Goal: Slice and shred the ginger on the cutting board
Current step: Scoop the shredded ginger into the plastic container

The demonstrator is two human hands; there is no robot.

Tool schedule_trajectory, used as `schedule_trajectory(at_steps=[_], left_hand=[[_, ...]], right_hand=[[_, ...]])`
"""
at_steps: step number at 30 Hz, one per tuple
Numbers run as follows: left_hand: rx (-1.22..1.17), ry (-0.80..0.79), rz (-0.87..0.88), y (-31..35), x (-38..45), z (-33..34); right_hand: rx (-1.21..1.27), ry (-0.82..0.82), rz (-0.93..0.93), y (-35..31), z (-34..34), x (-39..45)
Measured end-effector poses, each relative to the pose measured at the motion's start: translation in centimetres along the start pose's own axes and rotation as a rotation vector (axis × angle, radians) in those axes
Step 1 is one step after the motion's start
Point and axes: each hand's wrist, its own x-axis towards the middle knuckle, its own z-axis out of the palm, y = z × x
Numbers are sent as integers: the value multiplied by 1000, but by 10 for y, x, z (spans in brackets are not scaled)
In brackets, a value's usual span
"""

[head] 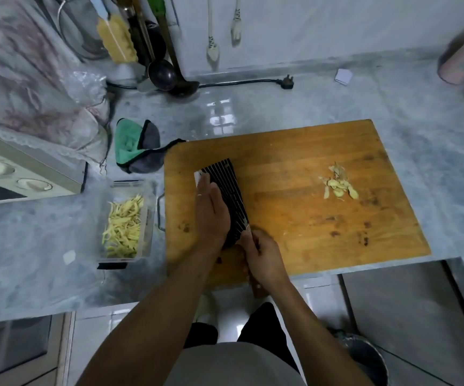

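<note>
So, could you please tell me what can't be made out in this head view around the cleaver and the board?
- Under the black ribbed cleaver blade: the flat left hand and the blade hide whether ginger lies there.
- Wooden cleaver handle: mostly covered by the gripping right hand.
- Pale scraps on the wooden cutting board: too small to tell peel from slices.

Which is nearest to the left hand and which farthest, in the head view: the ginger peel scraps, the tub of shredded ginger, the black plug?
1. Tub of shredded ginger, on the counter just left of the left hand.
2. Ginger peel scraps, on the board's right part.
3. Black plug, back by the wall.
</note>
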Motion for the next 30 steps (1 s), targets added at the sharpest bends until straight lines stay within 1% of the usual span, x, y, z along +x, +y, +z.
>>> schedule_trajectory(at_steps=[3, 5, 7, 8, 9, 11, 15, 17, 20, 23, 26, 28, 30], left_hand=[[-123, 81, -84, 5, -4, -2], [-190, 160, -164, 10, -5, -6], [-236, 212, -190, 15, -7, -17], [-220, 213, -165, 16, -8, -26], [-147, 198, -110, 17, -9, -36], [27, 172, 44, 16, -6, -60], [257, 160, 292, 2, 17, -103], [356, 160, 375, -7, 28, -126], [390, 216, 442, -18, 40, -159], [348, 223, 420, -28, 47, -179], [406, 224, 369, -39, 46, -195], [490, 164, 298, -48, 43, -206], [637, 49, 204, -57, 42, -215]], right_hand=[[102, -40, 64, -2, 1, -5], [155, -71, 76, -7, 2, -11], [182, -98, 72, -14, 5, -17], [189, -112, 62, -19, 7, -19], [185, -122, 56, -26, 11, -21], [162, -135, 37, -42, 21, -22], [118, -197, -5, -81, 46, -19], [95, -231, -35, -98, 59, -19], [68, -246, -63, -112, 77, -17], [34, -243, -75, -119, 91, -15], [52, -226, -38, -124, 99, -18], [60, -199, -22, -128, 99, -22], [50, -176, -18, -130, 98, -25]])
